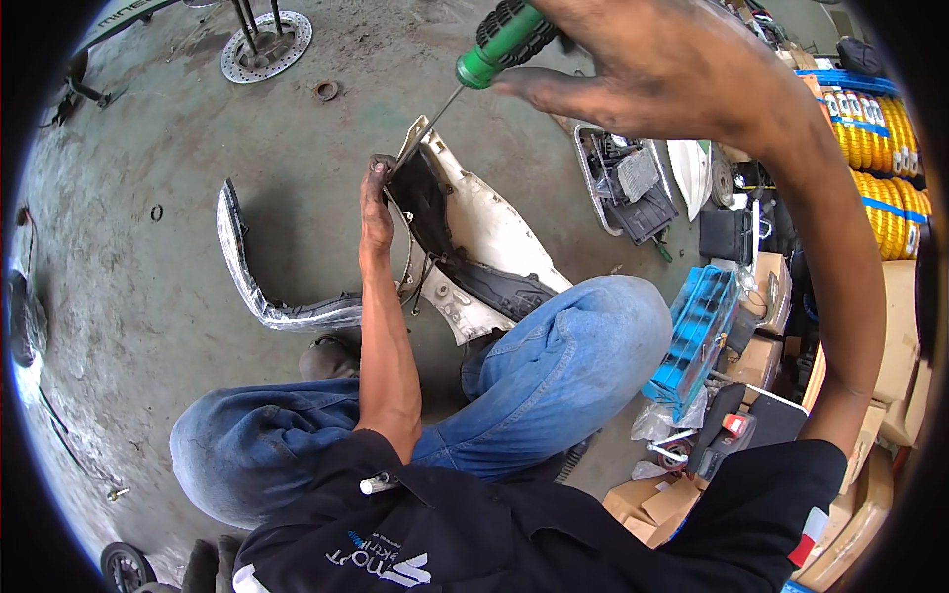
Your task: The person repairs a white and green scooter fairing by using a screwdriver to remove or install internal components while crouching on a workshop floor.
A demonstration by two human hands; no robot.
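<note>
My right hand [643,74] is raised at the top of the view, closed on a screwdriver [481,65] with a green and black handle. Its fingers are partly cut off by the upper edge. The thin shaft slants down to the upper end of a white and black motorcycle body panel [502,232], which stands tilted on the floor in front of my knees. My left hand [376,208] grips the panel's upper left edge, close to the screwdriver's tip. What the tip touches is too small to make out. A dark cable hangs by the panel's left side.
A curved panel in clear wrap [259,296] lies left of my arm. A metal tray of parts [633,183] and a blue plastic crate [692,331] stand to the right, near cardboard boxes [657,499] and yellow coils [880,128]. A brake disc [267,61] is at the far left.
</note>
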